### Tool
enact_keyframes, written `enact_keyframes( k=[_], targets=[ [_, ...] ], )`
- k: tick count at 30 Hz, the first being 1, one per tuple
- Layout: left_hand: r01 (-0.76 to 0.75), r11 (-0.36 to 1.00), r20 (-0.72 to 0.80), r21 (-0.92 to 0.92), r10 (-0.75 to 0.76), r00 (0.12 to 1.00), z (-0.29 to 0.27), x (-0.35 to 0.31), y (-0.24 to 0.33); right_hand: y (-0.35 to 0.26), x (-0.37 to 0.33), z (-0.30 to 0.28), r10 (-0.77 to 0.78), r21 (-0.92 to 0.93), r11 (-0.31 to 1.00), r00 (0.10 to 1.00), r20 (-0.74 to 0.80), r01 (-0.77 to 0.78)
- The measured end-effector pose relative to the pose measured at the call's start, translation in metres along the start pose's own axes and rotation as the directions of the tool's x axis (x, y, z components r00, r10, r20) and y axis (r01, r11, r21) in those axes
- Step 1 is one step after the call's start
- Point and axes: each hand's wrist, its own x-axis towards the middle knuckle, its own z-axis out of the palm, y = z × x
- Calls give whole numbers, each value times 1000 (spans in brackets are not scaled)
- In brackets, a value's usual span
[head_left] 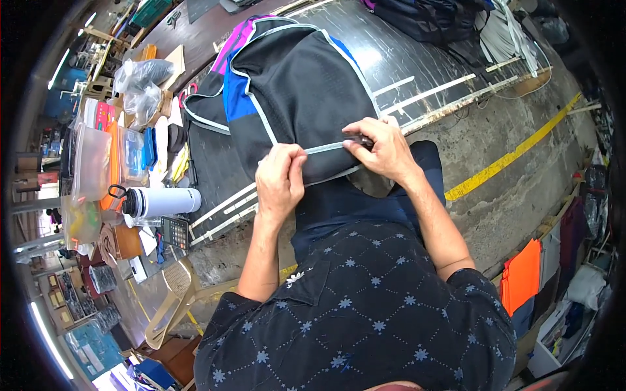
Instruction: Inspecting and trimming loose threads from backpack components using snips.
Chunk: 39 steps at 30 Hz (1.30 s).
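A black fabric panel (303,91) with grey piping and blue and pink sections lies on the dark worktable (417,58). Its near edge hangs toward me. My left hand (279,179) pinches that edge and the grey strip (324,148) running along it. My right hand (381,146) grips the same edge further right, fingers closed around a small dark tool I cannot make out. The two hands are about a hand's width apart, stretching the strip between them.
A white bottle (162,201) lies on its side at the table's left, beside a calculator (175,231), clear plastic boxes (91,163) and plastic bags (140,85). Dark bags (430,19) sit at the far end. A yellow floor line (515,153) and orange sheets (521,274) lie to the right.
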Motion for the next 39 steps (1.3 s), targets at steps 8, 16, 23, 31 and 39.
enact_keyframes(
  k=[8, 16, 23, 31, 39],
  targets=[
    [271, 959, -112, 83, -261, 959, 31, -36, 1, 2, 8, 18, 158, 158, 971, 976, 149, -181],
    [229, 952, -119, 205, -207, 971, 47, -41, -17, 3, 21, 38, 25, 9, 1000, 992, 123, -26],
    [254, 954, -220, 161, -216, 951, 53, -44, -23, 0, 39, 38, 145, 49, 983, 906, 397, -179],
    [315, 947, -251, 53, -293, 923, 61, -53, -22, 3, 21, 51, 103, 218, 958, 930, 353, -188],
    [388, 922, -273, 1, -373, 887, 60, -65, 1, 21, 33, 52, 98, 315, 919, 912, 398, -237]
  ],
)
